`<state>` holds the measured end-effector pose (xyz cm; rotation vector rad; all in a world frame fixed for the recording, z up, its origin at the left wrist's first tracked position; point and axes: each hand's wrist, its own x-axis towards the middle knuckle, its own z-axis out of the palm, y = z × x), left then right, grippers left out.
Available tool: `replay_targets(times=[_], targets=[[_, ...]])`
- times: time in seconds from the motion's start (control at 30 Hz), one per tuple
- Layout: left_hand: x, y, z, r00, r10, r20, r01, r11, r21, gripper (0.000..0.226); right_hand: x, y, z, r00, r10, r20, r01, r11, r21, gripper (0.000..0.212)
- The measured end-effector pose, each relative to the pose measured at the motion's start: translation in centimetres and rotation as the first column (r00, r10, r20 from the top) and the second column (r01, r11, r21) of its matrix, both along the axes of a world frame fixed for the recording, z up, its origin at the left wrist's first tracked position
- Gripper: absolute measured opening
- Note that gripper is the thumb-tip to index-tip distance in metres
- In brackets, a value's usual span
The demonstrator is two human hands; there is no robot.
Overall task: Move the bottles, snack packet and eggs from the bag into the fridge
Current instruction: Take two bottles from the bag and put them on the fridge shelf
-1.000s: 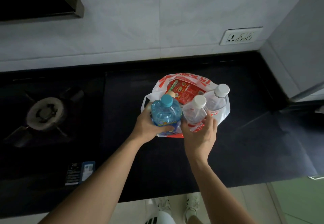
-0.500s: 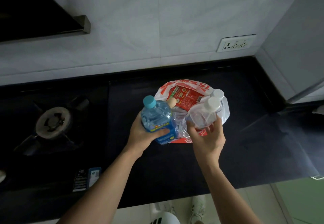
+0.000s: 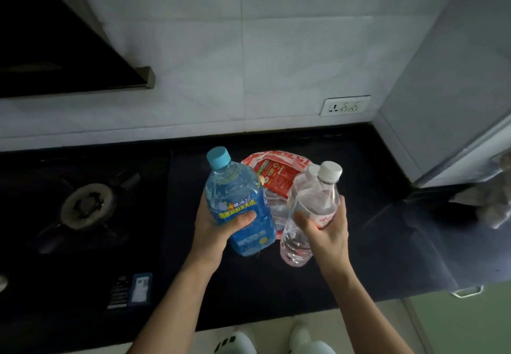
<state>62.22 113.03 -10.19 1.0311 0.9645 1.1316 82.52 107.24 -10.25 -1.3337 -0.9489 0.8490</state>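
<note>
The left hand (image 3: 214, 233) wraps its fingers around a blue-tinted plastic bottle with a light blue cap (image 3: 239, 204). The right hand (image 3: 329, 232) grips a clear plastic bottle with a white cap (image 3: 311, 209). Both bottles are held at mid-body and clear above the black desk (image 3: 373, 243), probably so both can go to the fridge in one trip. Behind them, the white-and-red plastic bag (image 3: 300, 161) sits open on the desk and holds a red snack packet (image 3: 272, 179) and a second clear white-capped bottle (image 3: 312, 171). I cannot make out the eggs. The grey panel (image 3: 456, 90) on the right is likely the fridge.
</note>
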Motion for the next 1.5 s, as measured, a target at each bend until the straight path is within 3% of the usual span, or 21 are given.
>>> replay_targets(times=[0.1,0.27,0.47,0.67,0.83,1.03,1.17,1.5], targets=[[0.7,-0.7,0.4,1.0,-0.008,0.03,0.008,1.0,0.0,0.097,-0.1,-0.2,0.1,0.999,0.035,-0.012,-0.036,0.999,-0.019,0.076],[1.3,-1.8,-0.1,1.0,0.017,-0.006,-0.017,1.0,0.015,0.085,0.0,-0.1,0.7,0.993,0.118,0.009,-0.117,0.993,-0.018,0.052],[1.2,-3.9,0.9,0.992,0.114,-0.049,-0.113,0.994,0.013,0.082,0.8,0.4,1.0,0.978,0.203,0.043,-0.201,0.979,-0.03,0.054],[1.7,-6.6,1.9,0.944,0.324,-0.06,-0.325,0.946,-0.009,0.087,1.3,1.2,2.2,0.936,0.341,0.082,-0.342,0.94,-0.007,0.053],[1.4,-10.7,3.2,0.88,0.464,-0.104,-0.467,0.884,-0.007,0.078,1.0,1.2,2.4,0.871,0.473,0.133,-0.476,0.879,-0.01,0.045],[0.8,-17.6,3.5,0.711,0.679,-0.182,-0.69,0.724,0.007,0.074,-1.8,-0.3,2.3,0.741,0.652,0.16,-0.653,0.756,-0.055,0.062],[0.3,-23.4,3.4,0.583,0.792,-0.183,-0.805,0.593,0.001,0.084,-4.9,-2.6,2.4,0.624,0.77,0.134,-0.765,0.637,-0.101,0.048],[-0.2,-36.9,3.9,0.181,0.971,-0.156,-0.983,0.183,-0.003,0.076,-13.4,-11.3,2.3,0.264,0.961,0.087,-0.953,0.274,-0.133,0.053]])
